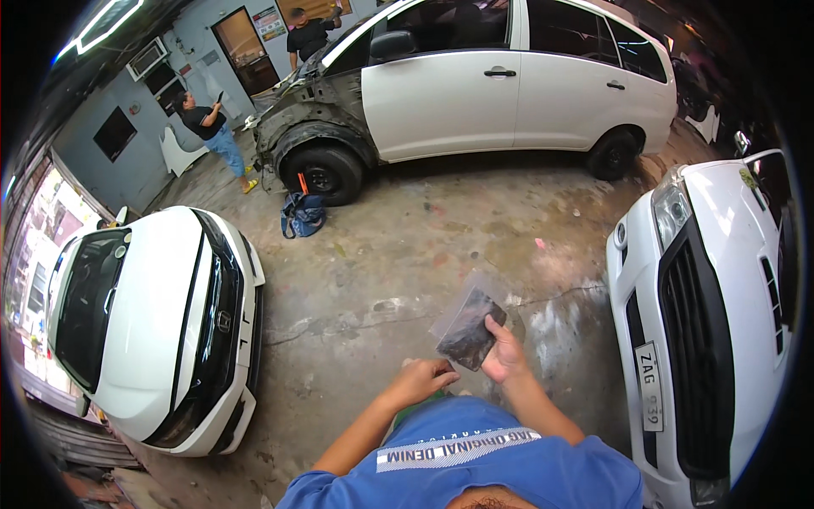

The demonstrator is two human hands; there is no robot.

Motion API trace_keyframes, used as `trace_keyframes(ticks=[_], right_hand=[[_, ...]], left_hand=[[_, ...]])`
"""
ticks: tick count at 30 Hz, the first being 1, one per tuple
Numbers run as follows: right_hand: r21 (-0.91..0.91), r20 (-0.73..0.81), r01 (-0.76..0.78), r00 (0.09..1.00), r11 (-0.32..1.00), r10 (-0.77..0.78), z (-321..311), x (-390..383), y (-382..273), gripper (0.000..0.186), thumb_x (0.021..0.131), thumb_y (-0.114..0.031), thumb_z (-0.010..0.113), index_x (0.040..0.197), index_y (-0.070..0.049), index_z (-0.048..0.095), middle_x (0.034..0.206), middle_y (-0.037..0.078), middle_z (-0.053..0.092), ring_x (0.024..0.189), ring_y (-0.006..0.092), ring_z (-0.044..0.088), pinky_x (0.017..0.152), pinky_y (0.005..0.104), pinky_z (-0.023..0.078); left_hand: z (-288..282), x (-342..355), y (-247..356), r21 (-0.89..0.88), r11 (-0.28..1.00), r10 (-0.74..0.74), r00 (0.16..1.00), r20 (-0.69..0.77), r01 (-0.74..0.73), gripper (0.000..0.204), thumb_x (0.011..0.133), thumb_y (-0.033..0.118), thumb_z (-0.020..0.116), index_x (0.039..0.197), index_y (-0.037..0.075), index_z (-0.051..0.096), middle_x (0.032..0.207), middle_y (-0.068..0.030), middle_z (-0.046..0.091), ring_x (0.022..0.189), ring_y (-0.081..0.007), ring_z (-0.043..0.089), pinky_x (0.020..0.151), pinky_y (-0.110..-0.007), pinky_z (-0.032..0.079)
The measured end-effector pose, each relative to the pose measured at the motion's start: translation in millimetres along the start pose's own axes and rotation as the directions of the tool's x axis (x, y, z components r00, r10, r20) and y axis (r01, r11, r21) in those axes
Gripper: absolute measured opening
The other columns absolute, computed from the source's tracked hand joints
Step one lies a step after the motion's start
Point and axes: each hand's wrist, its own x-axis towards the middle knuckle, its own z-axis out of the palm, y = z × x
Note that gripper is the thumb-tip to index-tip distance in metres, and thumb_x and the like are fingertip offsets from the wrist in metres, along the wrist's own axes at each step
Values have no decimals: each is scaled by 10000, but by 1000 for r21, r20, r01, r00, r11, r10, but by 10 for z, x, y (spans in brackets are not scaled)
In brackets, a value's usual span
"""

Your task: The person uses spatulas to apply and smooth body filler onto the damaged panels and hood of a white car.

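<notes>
A clear plastic bag (471, 327) with something dark inside is held up in front of my body. My right hand (504, 351) grips its right side, the thumb lying across the front. Beside the bag's lower corner is my left hand (420, 379), its fingers curled and pressed together. Whether those fingertips pinch the bag's edge or something small is not clear. What the dark contents are cannot be made out through the plastic.
A white car (161, 331) stands at left, another white vehicle (678, 322) at right. Across the back is a white van (449, 93) with its front stripped. A blue bag (303, 215) sits by its wheel. One person (203, 123) stands at back left, another (309, 38) behind the van.
</notes>
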Motion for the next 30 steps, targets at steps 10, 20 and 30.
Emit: trace_keyframes(ticks=[10, 20, 30], right_hand=[[-84, -90, 99, 990, 992, -106, -7, 65, -16, 326, 1003, -114, 621, 1320, -49, 577, 1271, 119, 674, 1187, 304, 654, 1068, 495, 502], [29, -83, 108, 991, 994, -105, -179, 14, -181, 416, 1059, -307, 530, 1379, -43, 562, 1372, 124, 634, 1301, 307, 578, 1152, 491, 407], [37, 9, -53, 999, 998, 52, 110, 1, 46, 485, 1100, -371, 417, 1381, 1, 550, 1396, 145, 623, 1304, 290, 579, 1146, 457, 405]], left_hand=[[435, -93, -440, -548, 828, -92, 993, 70, 115, 409, 1002, 166, 604, 1381, 13, 592, 1266, -138, 657, 1141, -206, 636, 941, -324, 518], [166, -574, -651, -494, 819, 3, 858, 514, 293, 654, 1101, 449, 367, 1575, -1, 349, 1646, -155, 345, 1499, -284, 344, 1243, -404, 246], [177, 36, -151, -703, 710, -90, 983, -160, -49, 520, 1012, 282, 631, 1419, -25, 530, 1324, -130, 642, 1265, -249, 584, 1079, -395, 457]])
